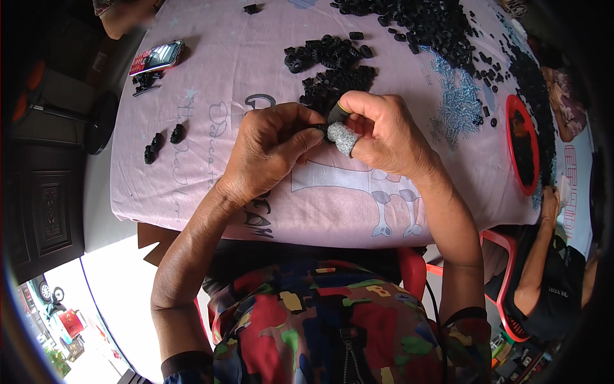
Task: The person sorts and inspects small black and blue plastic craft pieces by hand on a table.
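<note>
Both of my hands meet over the middle of the pink cloth-covered table (pixel 211 96). My left hand (pixel 272 146) pinches a small black plastic part (pixel 324 130) between thumb and fingertips. From the other side my right hand (pixel 387 136) closes on the same part, its thumb in a grey knitted finger cover (pixel 343 138) and its index finger in a black one (pixel 338 113) with a yellow edge. My fingers hide most of the part. Just beyond them lie a pile of black parts (pixel 339 83) and a second cluster (pixel 323 54).
A larger black heap (pixel 416 22) spreads at the far right, beside scattered small clear-blue pieces (pixel 455 105). A red basin (pixel 510 146) holds black parts. At left lie a phone (pixel 157 57) and a few black pieces (pixel 177 133). Other people sit at far left and right.
</note>
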`<move>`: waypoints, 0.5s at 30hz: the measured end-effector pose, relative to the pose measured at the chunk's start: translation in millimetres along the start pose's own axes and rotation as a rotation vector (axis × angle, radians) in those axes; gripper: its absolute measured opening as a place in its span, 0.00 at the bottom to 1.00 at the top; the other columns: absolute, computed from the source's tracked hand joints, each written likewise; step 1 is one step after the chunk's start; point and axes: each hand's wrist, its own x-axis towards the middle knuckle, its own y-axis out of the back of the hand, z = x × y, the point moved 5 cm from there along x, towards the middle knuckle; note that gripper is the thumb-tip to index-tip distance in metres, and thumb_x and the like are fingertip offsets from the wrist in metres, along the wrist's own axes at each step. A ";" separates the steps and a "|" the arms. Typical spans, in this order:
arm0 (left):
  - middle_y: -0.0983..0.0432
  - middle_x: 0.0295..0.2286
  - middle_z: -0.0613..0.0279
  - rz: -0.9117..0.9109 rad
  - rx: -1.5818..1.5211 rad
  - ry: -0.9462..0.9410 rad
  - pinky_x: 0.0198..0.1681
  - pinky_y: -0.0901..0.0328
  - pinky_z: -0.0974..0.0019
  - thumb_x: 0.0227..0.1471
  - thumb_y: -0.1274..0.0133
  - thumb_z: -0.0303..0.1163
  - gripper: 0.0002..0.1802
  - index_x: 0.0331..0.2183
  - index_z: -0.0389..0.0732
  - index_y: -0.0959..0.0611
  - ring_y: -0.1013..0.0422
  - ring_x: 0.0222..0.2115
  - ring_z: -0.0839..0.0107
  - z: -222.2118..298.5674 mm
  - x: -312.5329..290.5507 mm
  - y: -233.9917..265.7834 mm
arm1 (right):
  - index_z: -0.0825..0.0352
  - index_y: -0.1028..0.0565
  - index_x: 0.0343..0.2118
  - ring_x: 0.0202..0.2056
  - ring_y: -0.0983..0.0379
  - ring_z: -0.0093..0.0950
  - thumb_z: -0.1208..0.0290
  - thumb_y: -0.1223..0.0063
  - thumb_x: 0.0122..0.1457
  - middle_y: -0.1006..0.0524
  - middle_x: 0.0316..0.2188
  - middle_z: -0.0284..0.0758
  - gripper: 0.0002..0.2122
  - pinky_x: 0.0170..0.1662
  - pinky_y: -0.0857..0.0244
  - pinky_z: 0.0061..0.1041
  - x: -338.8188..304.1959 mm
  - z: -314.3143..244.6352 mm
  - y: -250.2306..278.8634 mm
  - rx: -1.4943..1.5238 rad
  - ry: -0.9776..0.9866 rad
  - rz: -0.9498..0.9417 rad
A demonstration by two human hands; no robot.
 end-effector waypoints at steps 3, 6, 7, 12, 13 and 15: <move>0.23 0.25 0.67 0.019 0.015 -0.002 0.27 0.33 0.77 0.58 0.43 0.22 0.07 0.40 0.31 0.18 0.31 0.24 0.83 -1.6 0.0 -0.8 | 0.70 0.29 0.27 0.23 0.36 0.13 0.85 0.42 0.44 0.30 0.19 0.26 0.08 0.25 0.38 0.18 -1.4 0.9 -0.6 -0.022 0.020 0.016; 0.23 0.26 0.67 0.023 0.048 -0.025 0.28 0.33 0.77 0.58 0.43 0.22 0.07 0.40 0.31 0.18 0.31 0.24 0.83 -0.7 -0.6 -1.3 | 0.70 0.27 0.27 0.21 0.31 0.19 0.81 0.39 0.46 0.26 0.18 0.31 0.07 0.24 0.36 0.22 -0.6 -1.7 -0.8 -0.054 0.060 0.045; 0.23 0.26 0.67 0.031 0.046 -0.030 0.29 0.32 0.76 0.58 0.43 0.22 0.07 0.40 0.31 0.18 0.30 0.25 0.83 -0.5 -0.9 -1.3 | 0.70 0.24 0.27 0.20 0.26 0.25 0.77 0.36 0.47 0.23 0.18 0.36 0.07 0.24 0.34 0.26 -0.3 -3.3 -0.2 -0.068 0.076 0.059; 0.22 0.28 0.65 0.033 0.037 -0.050 0.29 0.31 0.76 0.58 0.43 0.22 0.07 0.40 0.31 0.19 0.29 0.25 0.82 -2.0 0.3 -1.6 | 0.70 0.28 0.28 0.23 0.35 0.13 0.81 0.39 0.49 0.29 0.19 0.27 0.07 0.24 0.38 0.18 -0.6 -0.2 -0.3 -0.036 0.028 0.025; 0.21 0.28 0.64 0.054 0.027 -0.050 0.30 0.30 0.76 0.59 0.43 0.23 0.08 0.40 0.30 0.19 0.29 0.26 0.82 -1.9 0.7 -1.7 | 0.70 0.28 0.28 0.23 0.35 0.13 0.81 0.39 0.50 0.29 0.19 0.27 0.07 0.25 0.38 0.18 -0.6 -0.3 0.1 -0.039 0.034 0.046; 0.21 0.29 0.63 0.074 0.017 -0.052 0.30 0.30 0.76 0.59 0.43 0.23 0.08 0.41 0.30 0.19 0.28 0.26 0.81 -1.6 1.4 -1.6 | 0.71 0.27 0.29 0.23 0.35 0.13 0.81 0.39 0.50 0.29 0.19 0.27 0.06 0.25 0.38 0.17 -0.1 0.0 2.1 -0.058 0.039 0.056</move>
